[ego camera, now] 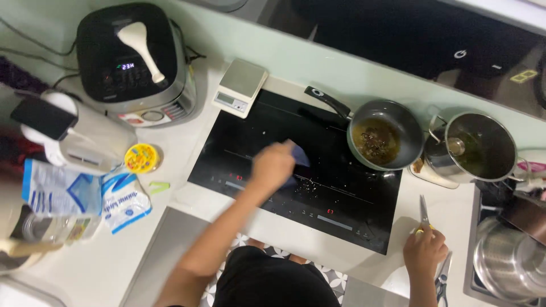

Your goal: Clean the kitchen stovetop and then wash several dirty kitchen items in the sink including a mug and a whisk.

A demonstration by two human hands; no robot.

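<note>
My left hand (273,165) is closed on a blue cloth (300,156) and presses it onto the black glass cooktop (250,136), beside a scatter of small crumbs (310,185). My right hand (424,250) rests on the white counter at the cooktop's right edge, its fingers over a pair of scissors (424,213) with yellow handles. A dark frying pan (382,136) with brown residue sits on the cooktop's far right zone, handle pointing left.
A steel pot (478,146) stands right of the pan. A kitchen scale (240,86) and black rice cooker (133,59) with a white paddle sit at the back left. Plastic bags (122,199) and a round yellow lid (141,157) lie left. Steel cookware (506,256) fills the right edge.
</note>
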